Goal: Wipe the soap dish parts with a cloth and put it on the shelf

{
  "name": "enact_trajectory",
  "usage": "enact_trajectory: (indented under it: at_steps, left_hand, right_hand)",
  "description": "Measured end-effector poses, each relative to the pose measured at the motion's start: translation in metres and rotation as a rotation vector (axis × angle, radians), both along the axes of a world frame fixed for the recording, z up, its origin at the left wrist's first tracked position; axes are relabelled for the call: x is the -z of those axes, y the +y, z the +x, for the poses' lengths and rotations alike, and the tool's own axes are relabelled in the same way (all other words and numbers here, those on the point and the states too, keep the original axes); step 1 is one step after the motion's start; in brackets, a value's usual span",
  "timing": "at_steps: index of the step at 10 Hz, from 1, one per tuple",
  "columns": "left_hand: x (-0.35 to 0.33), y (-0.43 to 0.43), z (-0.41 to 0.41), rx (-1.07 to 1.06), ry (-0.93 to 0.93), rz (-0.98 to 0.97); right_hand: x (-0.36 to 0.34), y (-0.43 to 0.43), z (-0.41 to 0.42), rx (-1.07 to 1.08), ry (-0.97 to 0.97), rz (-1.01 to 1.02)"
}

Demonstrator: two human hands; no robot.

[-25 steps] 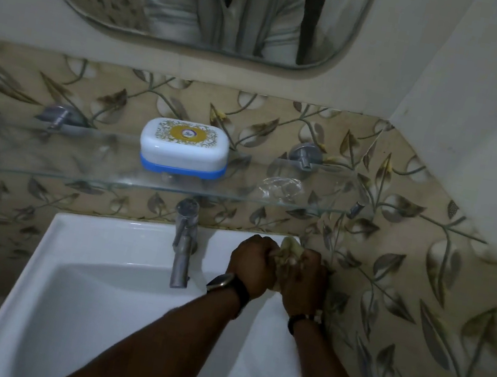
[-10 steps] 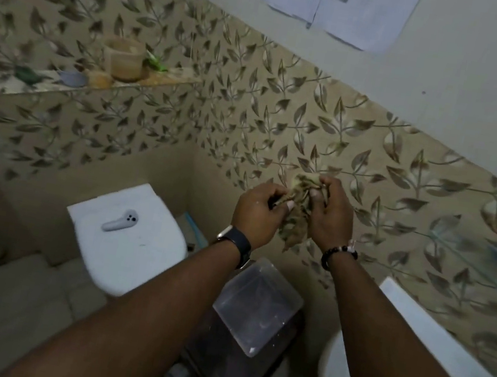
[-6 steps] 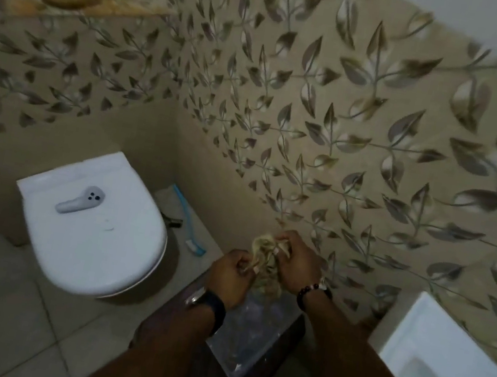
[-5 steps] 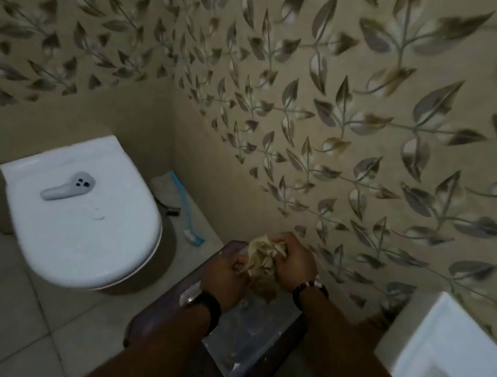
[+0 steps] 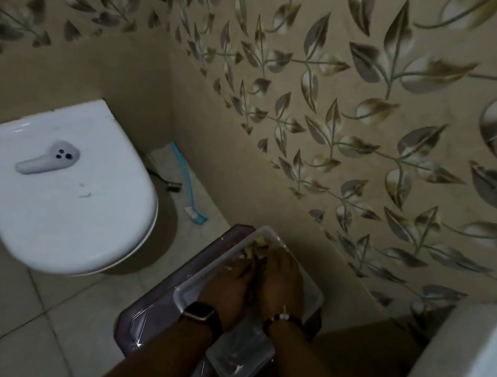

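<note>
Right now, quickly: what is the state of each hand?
Left hand: fingers at the cloth, grip cannot be told.
Right hand: the same, fingers at the cloth inside the clear container.

Both bare forearms reach forward and down from the bottom edge, roughly parallel. Left hand (image 5: 224,286) and right hand (image 5: 282,284) close side by side, backs up, fingers pointing away. Fingertips bent down onto crumpled yellowish cloth (image 5: 255,246); pinching or pressing, too dim to tell. Dark square smartwatch (image 5: 201,313) on left wrist, dark beaded bracelet (image 5: 283,318) on right wrist.
</note>
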State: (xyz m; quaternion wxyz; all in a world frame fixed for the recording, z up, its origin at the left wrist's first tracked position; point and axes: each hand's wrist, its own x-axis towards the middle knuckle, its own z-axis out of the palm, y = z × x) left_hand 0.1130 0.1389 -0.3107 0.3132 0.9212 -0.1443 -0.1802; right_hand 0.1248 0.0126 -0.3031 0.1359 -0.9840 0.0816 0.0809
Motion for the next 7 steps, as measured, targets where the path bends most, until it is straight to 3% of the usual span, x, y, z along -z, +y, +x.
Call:
enact_trajectory:
  at_steps: [1,4,6,7]
  left_hand:
    - [0.012,0.003,-0.002,0.138,-0.155,0.036]
    - [0.031,0.006,0.001,0.195,-0.174,0.153]
    - [-0.001,0.015,0.006,0.158,-0.122,0.027]
    - [-0.047,0.022,0.016,0.062,-0.073,-0.114]
  right_hand:
    - [0.016,0.007,-0.021,-0.071,0.064,0.069]
    - [0.032,0.003,-0.017,-0.177,0.248,-0.037]
    - [-0.009,0.001,-0.011,-0.206,0.214,0.080]
    - [-0.053,0.004,-0.007,-0.239,0.095,0.101]
